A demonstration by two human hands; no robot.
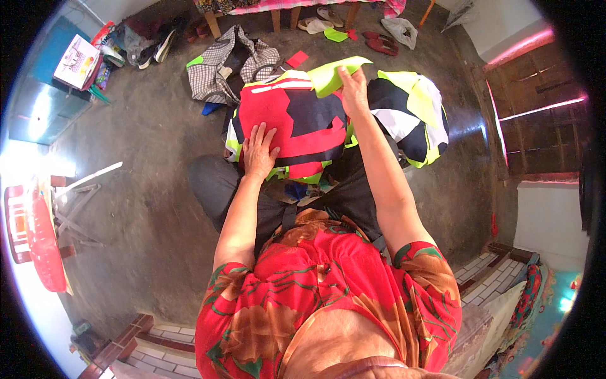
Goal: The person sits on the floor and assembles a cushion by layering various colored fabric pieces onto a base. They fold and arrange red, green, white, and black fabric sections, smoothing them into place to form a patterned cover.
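Observation:
My left hand [259, 148] rests with its fingers spread on a red fabric piece [262, 111] atop a bundle in front of my crossed legs. Between the thumb and fingers of my right hand [352, 90] is a neon yellow fabric piece [326, 81], its free end curling up. Dark navy fabric [310, 111] and a red strip [312, 144] also lie across the bundle's top. What is inside the bundle is hidden. To the right sits a second bundle [409, 113] of black, white and neon yellow cloth.
A checked cloth [208, 71] lies on the floor beyond the bundle, near a small red scrap [297, 59]. Shoes [381, 43] and a white plastic bag [400, 32] are by a cloth-covered table [322, 5]. A red plastic chair [45, 241] stands at left, a wooden door [539, 111] at right.

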